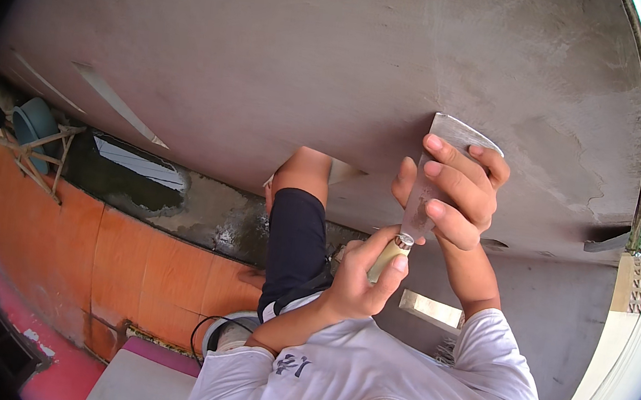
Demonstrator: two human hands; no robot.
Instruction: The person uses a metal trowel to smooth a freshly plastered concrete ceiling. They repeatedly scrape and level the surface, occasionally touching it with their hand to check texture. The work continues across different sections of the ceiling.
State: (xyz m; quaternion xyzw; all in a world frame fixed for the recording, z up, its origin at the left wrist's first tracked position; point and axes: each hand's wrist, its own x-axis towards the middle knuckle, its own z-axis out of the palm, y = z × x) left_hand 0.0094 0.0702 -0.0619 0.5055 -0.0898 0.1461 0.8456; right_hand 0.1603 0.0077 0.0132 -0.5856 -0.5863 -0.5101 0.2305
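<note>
Metal scraper [418, 199], broad blade [453, 130], cream handle [386, 260]

The left hand [354, 283] is wrapped around the handle end of the scraper [418, 205], fingers curled and thumb laid along it. The right hand [464, 189] is at the blade end, its four bent, spread fingers before the scraper and the thumb behind; how firmly they press cannot be told. The left forearm [286, 325] slants in from the scraper's left, the right forearm [472, 274] from its right.
</note>
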